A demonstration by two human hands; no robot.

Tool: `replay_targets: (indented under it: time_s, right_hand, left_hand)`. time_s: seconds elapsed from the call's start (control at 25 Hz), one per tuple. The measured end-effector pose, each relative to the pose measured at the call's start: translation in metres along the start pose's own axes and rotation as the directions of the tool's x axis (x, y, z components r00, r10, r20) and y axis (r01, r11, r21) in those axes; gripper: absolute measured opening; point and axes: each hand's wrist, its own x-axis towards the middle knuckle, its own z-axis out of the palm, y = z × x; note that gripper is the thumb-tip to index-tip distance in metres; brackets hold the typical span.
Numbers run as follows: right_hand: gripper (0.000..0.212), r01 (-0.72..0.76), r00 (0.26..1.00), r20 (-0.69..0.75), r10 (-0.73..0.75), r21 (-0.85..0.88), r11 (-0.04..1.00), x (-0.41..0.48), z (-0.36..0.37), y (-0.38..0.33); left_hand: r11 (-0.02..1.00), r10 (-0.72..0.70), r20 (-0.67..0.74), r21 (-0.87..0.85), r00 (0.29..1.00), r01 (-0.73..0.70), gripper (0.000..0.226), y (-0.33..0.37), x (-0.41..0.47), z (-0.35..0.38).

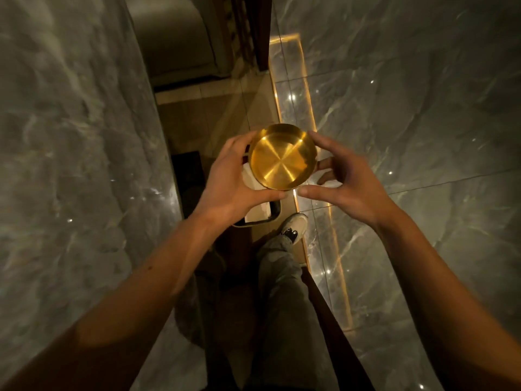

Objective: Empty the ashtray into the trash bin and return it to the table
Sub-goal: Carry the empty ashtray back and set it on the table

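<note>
I hold a round golden ashtray (282,158) upright at chest height in the head view. Its shiny inside shows nothing in it. My left hand (228,179) grips it from the left, with the thumb under the near rim and the fingers over the far left edge. My right hand (341,179) cups it from the right: the index fingertip touches the far right rim, the thumb lies by the near rim, and the other fingers reach beneath. Directly below the ashtray stands a trash bin (260,214) with a pale liner, mostly hidden by my hands.
A grey marble surface (70,136) fills the left side, its edge running down past the bin. On the right is glossy marble tiling (408,108) with a glowing amber strip (338,249). My leg and a light shoe (294,227) stand in the narrow gap between them.
</note>
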Motion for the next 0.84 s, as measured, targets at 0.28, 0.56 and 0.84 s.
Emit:
replay_targets:
  time_s: [0.28, 0.56, 0.84]
  right_hand:
    - [0.083, 0.197, 0.980, 0.061, -0.189, -0.182, 0.963, -0.013, 0.058, -0.097]
    - [0.079, 0.255, 0.962, 0.156, -0.225, -0.212, 0.943, -0.032, 0.149, -0.187]
    - [0.080, 0.357, 0.929, 0.185, -0.321, -0.217, 0.908, -0.055, 0.252, -0.250]
  left_hand:
    - [0.995, 0.095, -0.128, -0.019, 0.987, -0.099, 0.104, 0.013, -0.081, -0.099]
    - [0.990, 0.089, -0.285, -0.077, 0.954, -0.116, 0.102, 0.002, -0.171, -0.187]
    - [0.977, 0.077, -0.421, -0.151, 0.904, -0.153, 0.106, -0.032, -0.258, -0.262]
